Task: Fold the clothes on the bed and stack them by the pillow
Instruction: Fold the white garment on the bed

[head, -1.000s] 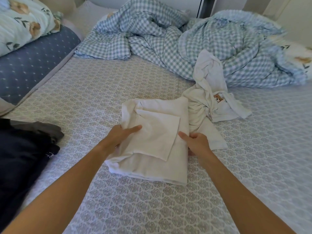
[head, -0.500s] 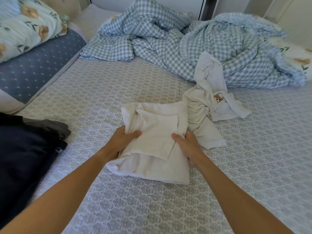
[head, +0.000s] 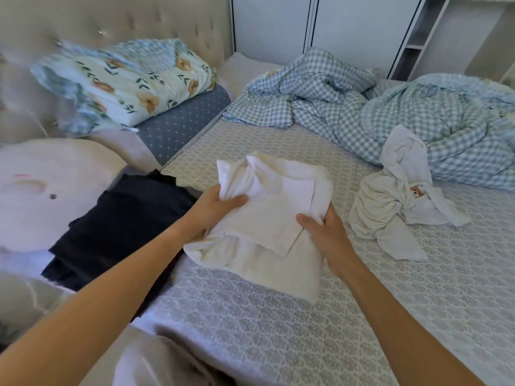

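A folded cream-white garment [head: 267,218] is in both of my hands, lifted a little above the patterned bed sheet [head: 362,316]. My left hand [head: 214,207] grips its left edge, thumb on top. My right hand [head: 326,232] holds its right side, fingers under the fold. To the left lies a stack of folded dark navy clothes [head: 117,229], beside a round pale pink pillow [head: 47,193]. An unfolded white garment [head: 390,207] with a small bear print lies crumpled to the right.
A rumpled blue-checked duvet [head: 376,112] covers the far right of the bed. A floral folded quilt [head: 125,84] rests on a blue dotted cushion [head: 181,121] against the tufted headboard [head: 111,23]. White cabinets [head: 362,29] stand behind the bed.
Both hands have closed on the folded white garment, raised it and carried it left toward the dark stack. My view has swung left, so the pink pillow and headboard now show.
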